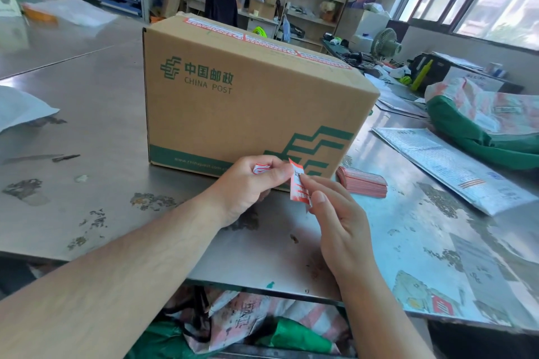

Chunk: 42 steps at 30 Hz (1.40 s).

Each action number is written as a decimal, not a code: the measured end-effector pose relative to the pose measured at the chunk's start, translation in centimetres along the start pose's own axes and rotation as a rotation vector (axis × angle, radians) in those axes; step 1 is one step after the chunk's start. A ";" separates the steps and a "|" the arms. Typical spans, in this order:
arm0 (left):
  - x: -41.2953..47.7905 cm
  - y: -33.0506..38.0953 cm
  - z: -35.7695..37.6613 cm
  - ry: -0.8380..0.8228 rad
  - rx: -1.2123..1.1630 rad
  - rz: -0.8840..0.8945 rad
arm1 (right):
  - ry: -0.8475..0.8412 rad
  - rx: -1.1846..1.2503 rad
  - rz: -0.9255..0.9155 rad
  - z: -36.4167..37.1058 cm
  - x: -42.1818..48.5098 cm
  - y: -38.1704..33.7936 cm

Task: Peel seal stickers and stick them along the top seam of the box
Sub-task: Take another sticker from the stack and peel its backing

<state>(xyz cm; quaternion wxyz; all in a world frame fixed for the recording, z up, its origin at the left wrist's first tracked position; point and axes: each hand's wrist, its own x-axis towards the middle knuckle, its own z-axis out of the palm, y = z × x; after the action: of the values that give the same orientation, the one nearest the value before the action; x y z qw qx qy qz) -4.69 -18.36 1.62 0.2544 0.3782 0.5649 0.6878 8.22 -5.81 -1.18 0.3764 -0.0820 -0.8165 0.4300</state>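
While a seal sticker [299,183] is pinched between both hands, near the box [250,102] | left hand [248,186] clamped on crumpled backing [261,168], right hand [335,213] fingers closed on sticker | seam strips [262,41] already laid | risk: sticker curling onto itself, or landing askew.

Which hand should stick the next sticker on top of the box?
Probably the right hand: it pinches the red seal sticker, while the left hand holds a crumpled scrap.

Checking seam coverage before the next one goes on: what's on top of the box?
Red-and-white seal stickers lie in a row along the top of the box. The steep angle hides whether they cover the whole seam.
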 end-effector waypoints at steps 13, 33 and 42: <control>-0.1 0.5 0.5 -0.032 -0.018 0.019 | -0.061 0.038 -0.044 -0.2 -0.3 -0.3; 0.0 0.2 -0.1 -0.030 -0.041 -0.049 | -0.008 -0.008 0.013 0.0 -0.4 -1.0; 0.1 -0.2 -0.3 -0.059 -0.022 -0.024 | 0.019 -0.047 0.014 0.1 -0.4 -1.3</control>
<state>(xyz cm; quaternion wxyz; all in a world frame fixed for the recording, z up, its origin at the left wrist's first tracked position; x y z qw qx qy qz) -5.02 -18.41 1.43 0.2837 0.3886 0.5540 0.6794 8.65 -6.86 -0.47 0.3792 -0.1008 -0.8222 0.4124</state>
